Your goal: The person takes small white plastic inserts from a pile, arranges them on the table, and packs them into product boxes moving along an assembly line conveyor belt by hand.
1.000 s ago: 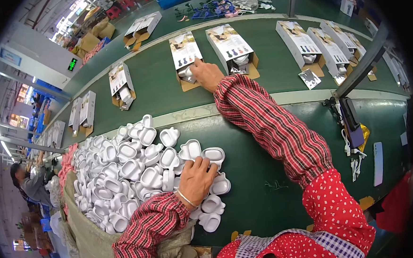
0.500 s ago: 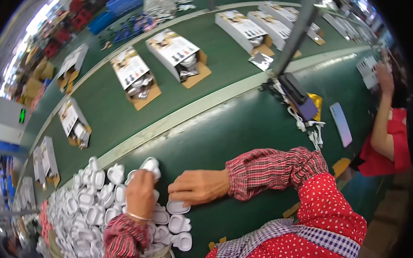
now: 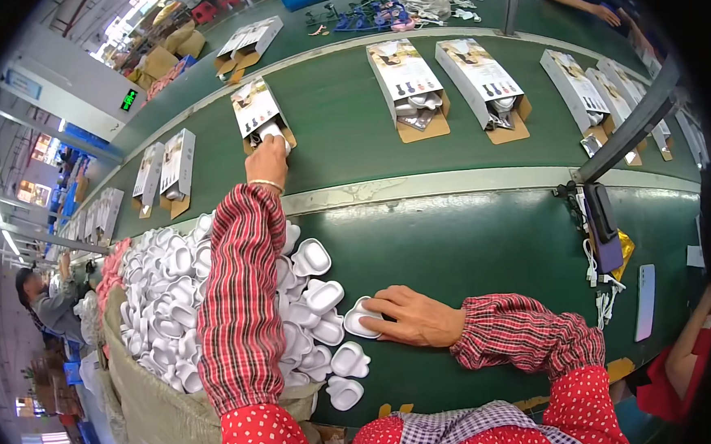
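Observation:
My left hand (image 3: 267, 161) reaches over the belt to the open near end of a printed carton (image 3: 252, 102). Its fingers are closed at a white plastic piece (image 3: 271, 130) in the opening; they partly cover it. On the green table my right hand (image 3: 414, 316) grips the edge of a white, shallow dish-shaped plastic piece (image 3: 359, 319) with a short tab. Between my arms lies a heap of the same white pieces (image 3: 165, 311), which my left sleeve partly hides. A few loose ones, such as one white piece (image 3: 346, 393), lie at its right edge.
Several open cartons (image 3: 399, 69) stand along the green belt (image 3: 332, 101), behind a pale rail (image 3: 418, 187). A sack (image 3: 160, 421) borders the heap. Cables (image 3: 605, 304), a phone (image 3: 644, 302) and a metal post (image 3: 635, 127) are at right. Co-workers sit at right and beyond the belt.
My left hand has moved from the heap up to the carton on the belt. My right hand has shifted right, its fingers on a white piece. The view has turned left.

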Motion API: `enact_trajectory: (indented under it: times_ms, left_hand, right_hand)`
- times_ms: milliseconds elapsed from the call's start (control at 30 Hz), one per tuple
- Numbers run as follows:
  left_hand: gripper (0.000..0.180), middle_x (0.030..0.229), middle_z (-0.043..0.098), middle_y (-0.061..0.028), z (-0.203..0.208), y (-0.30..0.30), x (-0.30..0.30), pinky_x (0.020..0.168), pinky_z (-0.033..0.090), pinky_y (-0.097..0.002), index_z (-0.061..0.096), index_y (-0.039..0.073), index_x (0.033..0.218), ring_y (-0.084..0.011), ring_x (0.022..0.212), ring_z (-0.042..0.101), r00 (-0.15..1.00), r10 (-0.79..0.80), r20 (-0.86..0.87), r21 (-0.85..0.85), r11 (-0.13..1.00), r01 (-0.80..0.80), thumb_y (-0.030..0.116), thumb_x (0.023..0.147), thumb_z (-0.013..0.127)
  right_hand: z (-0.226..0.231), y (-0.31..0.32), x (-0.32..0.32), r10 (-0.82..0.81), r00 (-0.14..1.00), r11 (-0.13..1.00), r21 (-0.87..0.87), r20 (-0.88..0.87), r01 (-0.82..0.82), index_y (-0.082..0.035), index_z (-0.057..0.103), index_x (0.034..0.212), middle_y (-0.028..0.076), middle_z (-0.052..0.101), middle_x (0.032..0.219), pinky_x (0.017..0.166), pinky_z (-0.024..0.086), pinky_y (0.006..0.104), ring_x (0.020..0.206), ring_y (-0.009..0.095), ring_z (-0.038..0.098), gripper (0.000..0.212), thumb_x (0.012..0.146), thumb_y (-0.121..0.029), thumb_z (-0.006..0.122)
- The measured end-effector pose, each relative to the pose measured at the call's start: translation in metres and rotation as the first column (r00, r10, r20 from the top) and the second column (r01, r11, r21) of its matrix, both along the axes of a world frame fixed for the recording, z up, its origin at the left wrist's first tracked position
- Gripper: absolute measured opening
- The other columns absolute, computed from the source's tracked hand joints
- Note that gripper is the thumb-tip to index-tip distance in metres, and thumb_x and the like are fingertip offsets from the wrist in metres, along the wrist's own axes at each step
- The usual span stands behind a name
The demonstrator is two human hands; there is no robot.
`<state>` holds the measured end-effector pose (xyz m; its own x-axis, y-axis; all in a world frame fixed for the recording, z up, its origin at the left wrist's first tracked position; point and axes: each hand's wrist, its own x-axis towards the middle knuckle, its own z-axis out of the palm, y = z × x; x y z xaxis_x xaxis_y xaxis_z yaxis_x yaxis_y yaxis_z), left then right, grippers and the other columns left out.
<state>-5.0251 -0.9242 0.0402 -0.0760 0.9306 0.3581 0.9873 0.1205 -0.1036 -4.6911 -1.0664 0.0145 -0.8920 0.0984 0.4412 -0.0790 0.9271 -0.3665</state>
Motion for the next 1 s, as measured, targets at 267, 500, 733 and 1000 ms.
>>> enact_trajectory:
  times_ms: [267,500,733,1000]
  left_hand:
    - [0.02,0.102,0.06,-0.0194,-0.015,0.047,-0.055,0.078,0.051,-0.0475,0.056,0.004,0.103,-0.041,0.091,0.061,0.961,0.064,0.268,0.198,0.973,-0.12,0.005,0.084,0.056]
    - [0.034,0.117,0.054,-0.0155,-0.003,-0.023,-0.085,0.084,0.049,-0.0452,0.051,0.005,0.116,-0.0389,0.103,0.057,0.919,-0.249,0.307,0.142,0.966,0.215,0.013,0.084,0.062]
    - [0.049,0.115,0.057,-0.0211,0.035,-0.195,-0.223,0.088,0.048,-0.046,0.053,0.003,0.116,-0.041,0.106,0.056,0.976,0.202,0.087,-0.383,0.911,-0.154,0.036,0.083,0.069]
    - [0.06,0.11,0.058,-0.0285,0.102,-0.364,-0.243,0.085,0.048,-0.049,0.049,-0.001,0.119,-0.0465,0.1,0.057,0.909,0.411,0.069,-0.238,0.892,-0.385,0.049,0.087,0.061]
  right_hand:
    - [-0.008,-0.005,-0.042,0.013,1.0,1.0,-0.023,0.001,-0.013,-0.003,0.053,0.115,0.016,0.051,0.117,0.094,0.043,0.0416,0.109,0.03,0.052,0.038,0.083,-0.019,0.065]
    - [-0.02,-0.015,-0.085,-0.028,1.0,1.0,-0.012,-0.013,0.028,-0.003,0.053,0.115,0.016,0.052,0.117,0.094,0.043,0.0407,0.109,0.031,0.053,0.039,0.081,-0.019,0.066]
    - [-0.005,-0.03,-0.128,-0.001,0.998,0.999,-0.041,-0.055,-0.001,-0.005,0.055,0.116,0.015,0.052,0.12,0.091,0.046,0.0422,0.107,0.031,0.055,0.044,0.077,-0.018,0.07]
    - [0.04,-0.045,-0.143,0.016,0.999,0.99,-0.14,0.035,-0.011,-0.005,0.057,0.113,0.015,0.054,0.119,0.09,0.047,0.043,0.106,0.034,0.054,0.046,0.07,-0.007,0.074]
